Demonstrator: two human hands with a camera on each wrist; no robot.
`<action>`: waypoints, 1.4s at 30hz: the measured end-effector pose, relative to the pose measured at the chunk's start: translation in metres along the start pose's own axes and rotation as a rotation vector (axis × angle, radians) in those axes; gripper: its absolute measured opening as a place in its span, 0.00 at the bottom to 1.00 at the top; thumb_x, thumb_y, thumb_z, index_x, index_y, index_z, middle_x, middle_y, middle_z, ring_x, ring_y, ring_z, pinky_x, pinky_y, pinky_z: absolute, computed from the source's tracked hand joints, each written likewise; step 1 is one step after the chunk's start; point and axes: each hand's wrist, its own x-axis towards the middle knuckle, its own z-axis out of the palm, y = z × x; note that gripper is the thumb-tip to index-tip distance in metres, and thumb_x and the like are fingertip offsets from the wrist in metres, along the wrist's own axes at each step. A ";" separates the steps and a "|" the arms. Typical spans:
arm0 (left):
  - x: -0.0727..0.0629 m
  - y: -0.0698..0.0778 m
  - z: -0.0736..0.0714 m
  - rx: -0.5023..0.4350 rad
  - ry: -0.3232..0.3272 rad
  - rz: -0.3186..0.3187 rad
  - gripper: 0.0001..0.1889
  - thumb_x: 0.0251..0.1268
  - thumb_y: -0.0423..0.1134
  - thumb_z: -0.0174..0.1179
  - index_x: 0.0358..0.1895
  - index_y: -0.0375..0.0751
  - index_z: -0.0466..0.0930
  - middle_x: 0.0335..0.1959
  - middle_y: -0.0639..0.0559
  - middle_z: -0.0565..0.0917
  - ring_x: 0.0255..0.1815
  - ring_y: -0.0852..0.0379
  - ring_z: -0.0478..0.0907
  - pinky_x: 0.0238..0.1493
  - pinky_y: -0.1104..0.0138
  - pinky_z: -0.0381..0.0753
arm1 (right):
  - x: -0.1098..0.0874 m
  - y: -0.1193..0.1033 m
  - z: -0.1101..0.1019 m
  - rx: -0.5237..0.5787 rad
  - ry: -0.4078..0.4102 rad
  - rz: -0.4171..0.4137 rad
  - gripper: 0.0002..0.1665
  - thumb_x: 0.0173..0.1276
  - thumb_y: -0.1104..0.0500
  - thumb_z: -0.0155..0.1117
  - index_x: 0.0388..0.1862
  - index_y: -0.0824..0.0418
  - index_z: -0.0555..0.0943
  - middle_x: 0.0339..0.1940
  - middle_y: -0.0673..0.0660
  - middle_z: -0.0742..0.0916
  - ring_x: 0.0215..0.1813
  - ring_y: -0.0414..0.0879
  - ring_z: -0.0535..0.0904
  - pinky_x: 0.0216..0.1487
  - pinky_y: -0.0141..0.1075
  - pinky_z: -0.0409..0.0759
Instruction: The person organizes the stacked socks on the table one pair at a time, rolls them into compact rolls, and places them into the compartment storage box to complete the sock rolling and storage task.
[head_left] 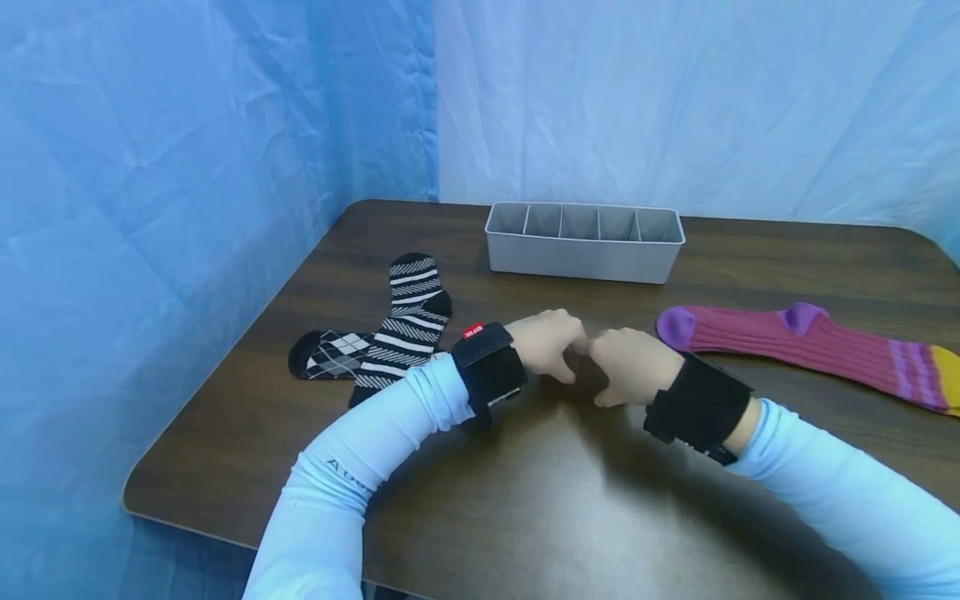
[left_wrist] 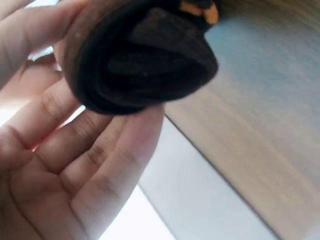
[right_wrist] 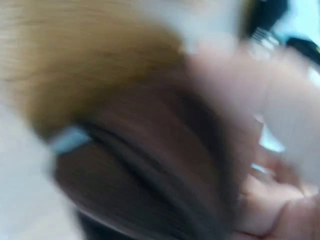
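A rolled dark brown sock [left_wrist: 150, 65] with an orange patch is held between both hands, and the hands hide it in the head view. My left hand [head_left: 547, 340] curls its thumb and fingers about one end of the roll. From the other side my right hand [head_left: 630, 364] grips it, close to the left hand and over the middle of the table. In the blurred right wrist view the brown roll [right_wrist: 145, 155] shows layered folds, with a mustard part [right_wrist: 95, 65] beside it.
A grey organizer box [head_left: 577, 257] with several compartments stands at the back. A striped sock [head_left: 408, 321] lies across an argyle sock [head_left: 337, 354] on the left. A magenta sock [head_left: 780, 333] with purple toe and heel lies right on the dark wooden table [head_left: 510, 517].
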 end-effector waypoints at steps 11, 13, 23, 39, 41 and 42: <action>0.009 -0.012 0.003 -0.059 -0.017 0.022 0.15 0.44 0.37 0.64 0.40 0.41 0.80 0.34 0.53 0.81 0.32 0.61 0.73 0.31 0.75 0.71 | 0.004 0.011 0.009 0.114 -0.005 0.026 0.25 0.39 0.58 0.71 0.39 0.65 0.78 0.31 0.57 0.83 0.33 0.47 0.78 0.37 0.40 0.76; 0.009 -0.011 0.003 -0.063 -0.015 0.011 0.15 0.44 0.37 0.64 0.41 0.43 0.79 0.35 0.54 0.81 0.33 0.61 0.73 0.32 0.75 0.71 | 0.002 0.015 0.009 0.167 0.006 0.009 0.28 0.41 0.58 0.70 0.45 0.65 0.76 0.38 0.59 0.83 0.39 0.49 0.79 0.42 0.42 0.75; 0.004 -0.024 -0.030 -0.095 0.367 0.071 0.17 0.49 0.37 0.60 0.46 0.40 0.75 0.41 0.50 0.80 0.40 0.60 0.75 0.42 0.73 0.72 | 0.004 0.047 -0.031 0.217 0.348 0.096 0.17 0.42 0.61 0.68 0.30 0.60 0.71 0.29 0.56 0.82 0.30 0.47 0.76 0.30 0.39 0.73; 0.016 -0.101 -0.047 -0.291 0.803 -0.681 0.12 0.59 0.39 0.49 0.34 0.32 0.76 0.34 0.42 0.80 0.36 0.49 0.75 0.37 0.63 0.73 | 0.039 0.122 -0.049 -0.147 0.633 0.496 0.22 0.48 0.63 0.62 0.43 0.70 0.70 0.34 0.73 0.76 0.36 0.66 0.72 0.33 0.54 0.70; 0.018 -0.105 -0.047 -0.324 0.842 -0.695 0.13 0.59 0.40 0.49 0.30 0.32 0.77 0.30 0.42 0.80 0.34 0.49 0.74 0.35 0.64 0.71 | 0.044 0.121 -0.047 -0.158 0.611 0.514 0.21 0.48 0.65 0.62 0.42 0.71 0.71 0.34 0.73 0.76 0.36 0.66 0.72 0.33 0.54 0.71; 0.019 -0.107 -0.048 -0.338 0.860 -0.702 0.14 0.59 0.41 0.50 0.29 0.32 0.77 0.30 0.42 0.80 0.34 0.50 0.74 0.35 0.65 0.71 | 0.047 0.120 -0.047 -0.168 0.599 0.520 0.20 0.48 0.65 0.61 0.41 0.71 0.71 0.34 0.73 0.76 0.36 0.66 0.72 0.33 0.54 0.71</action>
